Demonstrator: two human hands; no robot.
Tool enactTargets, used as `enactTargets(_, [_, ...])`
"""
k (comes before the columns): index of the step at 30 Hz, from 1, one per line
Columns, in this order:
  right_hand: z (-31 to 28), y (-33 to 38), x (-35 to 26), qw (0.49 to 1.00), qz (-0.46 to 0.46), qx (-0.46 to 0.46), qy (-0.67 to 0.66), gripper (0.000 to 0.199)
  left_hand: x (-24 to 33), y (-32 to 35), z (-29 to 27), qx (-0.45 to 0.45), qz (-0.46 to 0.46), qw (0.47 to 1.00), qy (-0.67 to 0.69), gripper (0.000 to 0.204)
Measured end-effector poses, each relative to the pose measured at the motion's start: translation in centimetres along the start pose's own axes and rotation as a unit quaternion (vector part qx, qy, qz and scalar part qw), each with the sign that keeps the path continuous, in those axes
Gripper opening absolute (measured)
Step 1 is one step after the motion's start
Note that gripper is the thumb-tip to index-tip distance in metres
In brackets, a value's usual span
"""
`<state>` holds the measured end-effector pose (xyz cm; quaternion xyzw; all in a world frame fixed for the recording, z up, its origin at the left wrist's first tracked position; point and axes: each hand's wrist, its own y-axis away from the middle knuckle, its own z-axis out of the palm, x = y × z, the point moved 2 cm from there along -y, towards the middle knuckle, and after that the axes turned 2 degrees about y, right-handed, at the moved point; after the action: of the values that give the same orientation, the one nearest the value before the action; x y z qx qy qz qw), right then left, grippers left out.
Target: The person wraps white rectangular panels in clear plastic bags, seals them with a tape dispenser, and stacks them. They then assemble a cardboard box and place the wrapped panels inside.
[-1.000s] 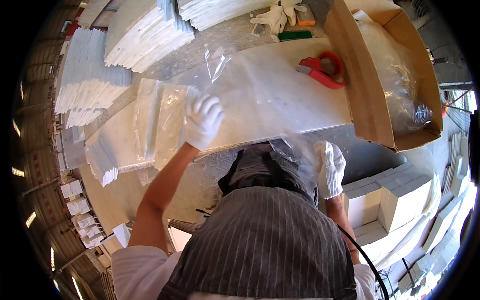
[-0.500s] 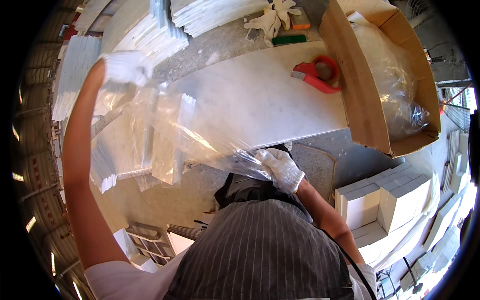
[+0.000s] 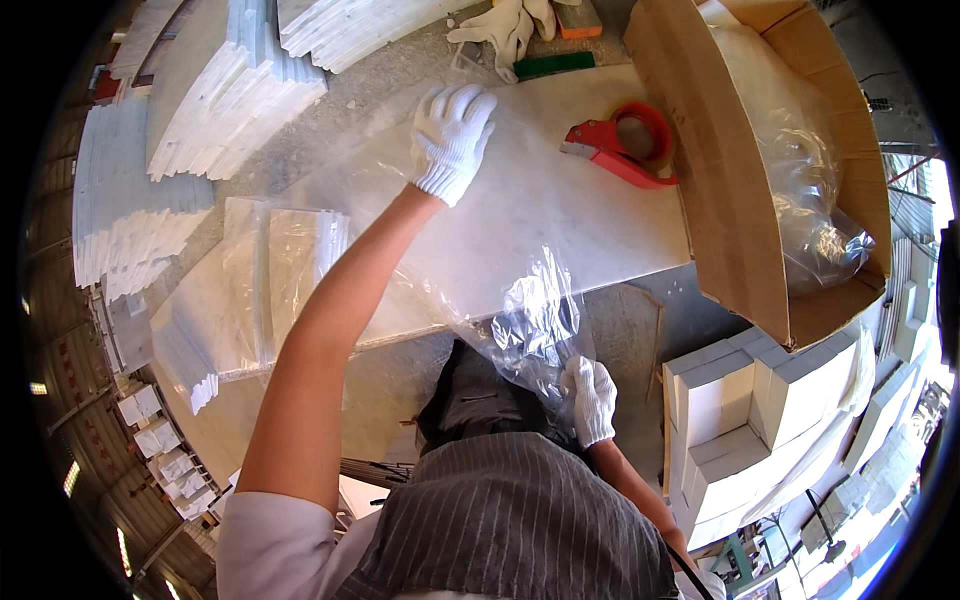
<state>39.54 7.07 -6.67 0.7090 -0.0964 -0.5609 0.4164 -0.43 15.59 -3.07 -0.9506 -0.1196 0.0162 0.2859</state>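
A clear plastic film [image 3: 535, 315] lies across the pale marble-look slab [image 3: 510, 210] and droops over its near edge; whether it is a bag or a sheet I cannot tell. My left hand [image 3: 452, 135], in a white knit glove, rests on the film over the slab, palm down with fingers stretched out. Low on the right, just off the slab's near edge, my right hand [image 3: 590, 398], gloved alike, is closed on the bunched end of the film. Left of my left forearm, flat pieces wrapped in clear plastic [image 3: 290, 265] lie on the slab.
A red tape dispenser [image 3: 630, 145] sits beside an open cardboard box [image 3: 720, 190] of clear plastic. Stacked pale slabs [image 3: 225, 90] stand at the far left. White gloves [image 3: 500, 35] and a green block [image 3: 553, 66] lie behind. White boxes [image 3: 745, 400] are stacked lower right.
My left hand has swung from the far left to the middle of the slab and its fingers have spread. My right hand has dropped nearer to me with the film's end.
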Motion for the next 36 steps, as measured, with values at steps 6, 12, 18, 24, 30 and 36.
enactTargets(6, [-0.5,-1.1,2.0,0.995,-0.015,0.017,0.096,0.03,1.8,6.6,-0.1,0.011,-0.102,0.99,0.097,0.034])
enactTargets(12, [-2.3,-4.8,6.2,0.945,-0.08,0.073,0.309,0.035,4.8,7.1,-0.9,-0.107,0.018,0.988,0.113,0.049])
enactTargets(18, [-2.9,-9.0,8.8,0.881,-0.01,-0.016,0.473,0.038,7.5,8.0,-0.7,-0.181,0.072,0.97,0.146,0.055])
enactTargets(24, [-1.7,-8.9,3.2,0.896,-0.174,0.083,0.401,0.028,8.4,9.2,-1.1,-0.195,0.099,0.961,0.167,0.057])
enactTargets(30, [6.3,-7.0,-11.9,0.719,-0.586,0.01,0.373,0.036,8.5,8.3,-1.1,-0.221,0.157,0.95,0.156,0.048])
enactTargets(36, [6.1,-9.6,-11.1,0.617,-0.646,-0.032,0.449,0.039,8.9,11.6,-3.5,-0.205,0.063,0.971,0.108,0.054])
